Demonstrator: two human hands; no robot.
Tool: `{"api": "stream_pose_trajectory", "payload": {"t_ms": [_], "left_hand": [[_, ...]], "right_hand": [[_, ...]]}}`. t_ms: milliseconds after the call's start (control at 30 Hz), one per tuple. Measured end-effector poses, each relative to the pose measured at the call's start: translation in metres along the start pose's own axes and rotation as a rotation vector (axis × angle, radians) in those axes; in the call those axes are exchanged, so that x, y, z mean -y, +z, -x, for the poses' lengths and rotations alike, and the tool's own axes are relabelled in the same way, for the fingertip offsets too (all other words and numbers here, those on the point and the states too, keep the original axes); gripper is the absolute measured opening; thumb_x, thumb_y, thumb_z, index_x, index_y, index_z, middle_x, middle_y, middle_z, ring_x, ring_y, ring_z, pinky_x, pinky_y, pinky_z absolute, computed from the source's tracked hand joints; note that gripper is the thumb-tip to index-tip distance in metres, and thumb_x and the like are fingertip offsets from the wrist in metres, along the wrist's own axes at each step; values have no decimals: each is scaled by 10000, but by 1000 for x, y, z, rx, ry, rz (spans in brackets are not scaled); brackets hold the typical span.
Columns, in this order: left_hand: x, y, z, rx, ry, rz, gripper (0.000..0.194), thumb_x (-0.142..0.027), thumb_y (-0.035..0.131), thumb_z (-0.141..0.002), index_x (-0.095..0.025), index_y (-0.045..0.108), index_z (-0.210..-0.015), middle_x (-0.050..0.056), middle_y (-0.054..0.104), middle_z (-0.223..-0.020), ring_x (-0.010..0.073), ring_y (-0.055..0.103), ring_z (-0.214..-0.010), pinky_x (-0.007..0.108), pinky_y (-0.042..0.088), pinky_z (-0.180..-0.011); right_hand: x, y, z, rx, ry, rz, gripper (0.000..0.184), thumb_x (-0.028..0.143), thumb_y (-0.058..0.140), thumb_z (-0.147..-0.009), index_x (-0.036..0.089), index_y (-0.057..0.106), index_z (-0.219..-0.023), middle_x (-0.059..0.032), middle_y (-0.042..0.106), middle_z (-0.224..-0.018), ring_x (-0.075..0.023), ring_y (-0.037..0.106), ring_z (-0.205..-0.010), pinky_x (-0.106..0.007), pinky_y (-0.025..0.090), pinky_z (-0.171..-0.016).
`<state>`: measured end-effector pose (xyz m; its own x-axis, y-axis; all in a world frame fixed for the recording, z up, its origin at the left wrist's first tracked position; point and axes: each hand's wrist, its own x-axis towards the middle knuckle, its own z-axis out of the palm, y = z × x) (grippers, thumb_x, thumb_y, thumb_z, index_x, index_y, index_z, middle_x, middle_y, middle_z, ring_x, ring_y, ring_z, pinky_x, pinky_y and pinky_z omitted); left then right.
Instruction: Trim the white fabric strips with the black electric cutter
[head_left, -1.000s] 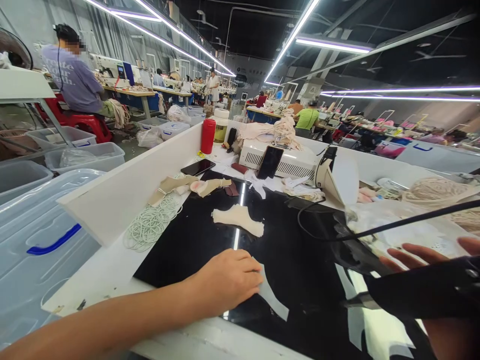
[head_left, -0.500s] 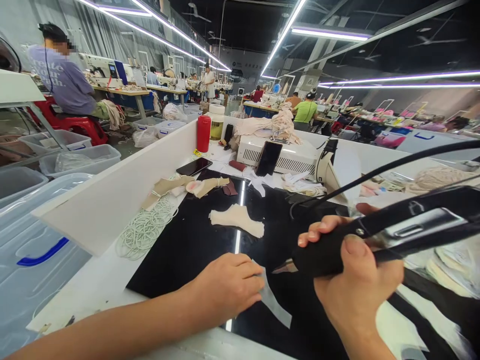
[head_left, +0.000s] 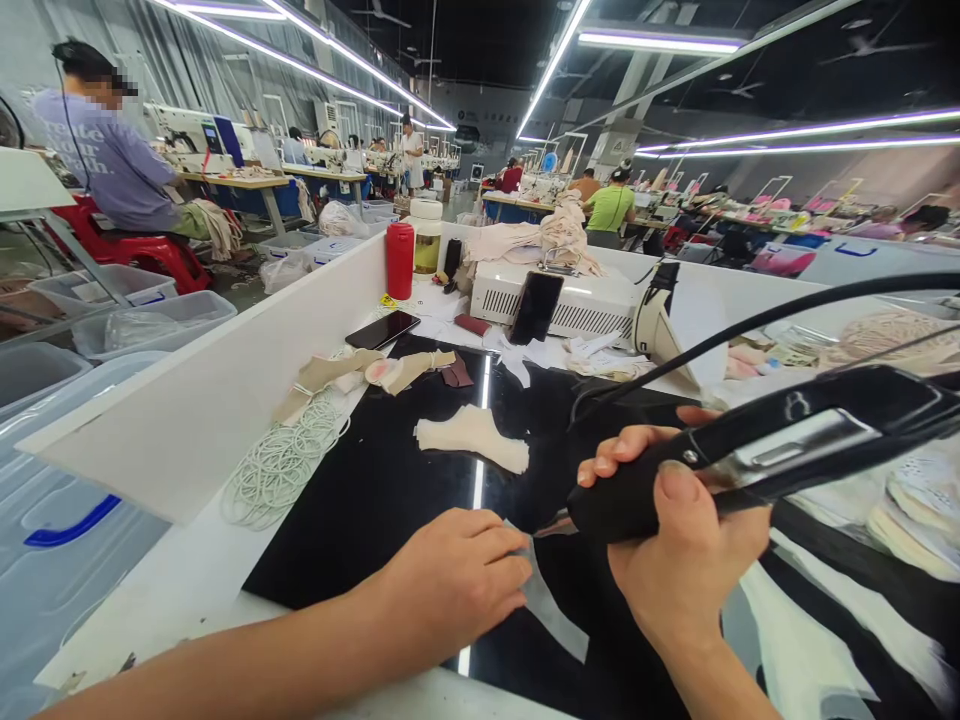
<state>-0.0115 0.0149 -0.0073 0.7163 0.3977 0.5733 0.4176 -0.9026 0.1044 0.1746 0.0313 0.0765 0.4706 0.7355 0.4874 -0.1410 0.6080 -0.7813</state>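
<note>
Black board (head_left: 360, 510) lies glossy under both hands. Tool (head_left: 795, 450), rigid, is in the right hand (head_left: 686, 560), fingers and thumb closed around its dark sleeve; cord (head_left: 720, 340) arcs up behind that grip. Judgement: moderate weight, some cord drag; the sleeve is the place to hold, well back from the metal tip (head_left: 555, 525), possibly hot. Cream stack (head_left: 472, 437) lies beyond the left hand (head_left: 469, 570), untouched; looks soft, layered. Strip (head_left: 555, 615), pale and thin, lies on the board between the hands, its far end under the curled left fingers; pinched or merely pressed, cannot tell. Judgement: very light, limp, apt to slide or crease; best pinned flat by an end, fingertips clear of the tip. Tip sits just beside those fingertips; contact with strip unclear.
</note>
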Motion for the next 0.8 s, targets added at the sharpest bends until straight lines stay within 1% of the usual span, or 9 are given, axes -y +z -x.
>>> {"api": "stream_pose_trajectory", "payload": {"t_ms": [200,333,467,567,633,700,800], "left_hand": [[-1,-7,-2,30,-16,-8,170,-268,621,-1196,-173,743,-1124,47,852,-1255,173,792,-1141,310,624,-1014],[0,-11,-2,67,-23,1,149,-302,672,-1176,-170,738,-1148,48,847,-1271,190,791,-1121,330,632,-995],[0,-13,-1,93,-30,10,146,-309,686,-1172,-177,747,-1164,49,851,-1291,190,794,-1165,326,626,-1060],[1,-15,-2,82,-33,55,162,-283,634,-1197,-176,754,-1176,50,855,-1294,182,797,-1199,316,610,-1119],[2,-17,-2,58,-61,118,196,-270,581,-1219,-187,756,-1201,42,858,-1293,180,801,-1202,314,612,-1119],[4,-18,-2,33,-122,174,208,-263,556,-1226,-205,755,-1239,37,852,-1304,182,803,-1193,323,625,-1098],[9,-19,-2,16,-248,171,149,-237,613,-1190,-214,747,-1252,50,830,-1278,208,798,-1159,365,647,-1055]], "right_hand": [[-1,-1,2,6,10,-1,506,461,998,-830,303,662,-1174,69,710,-798,-162,679,-623,-302,627,-556],[-2,-2,4,-6,19,29,460,445,964,-867,306,650,-1173,72,697,-811,-163,686,-640,-317,635,-581],[-3,0,4,-12,18,26,447,447,953,-874,297,653,-1169,68,704,-819,-163,682,-643,-319,630,-583],[-3,-1,2,-17,37,5,468,459,966,-850,292,658,-1160,70,701,-815,-159,670,-633,-314,619,-573],[-1,-3,1,-24,33,11,489,466,964,-850,298,656,-1191,73,699,-821,-163,672,-639,-323,621,-584],[2,-7,-1,-25,15,43,499,483,957,-864,306,651,-1216,72,708,-846,-169,686,-661,-341,631,-619],[9,-15,-3,-5,-17,119,502,516,958,-876,320,647,-1218,61,730,-889,-185,704,-703,-372,642,-684]]}}
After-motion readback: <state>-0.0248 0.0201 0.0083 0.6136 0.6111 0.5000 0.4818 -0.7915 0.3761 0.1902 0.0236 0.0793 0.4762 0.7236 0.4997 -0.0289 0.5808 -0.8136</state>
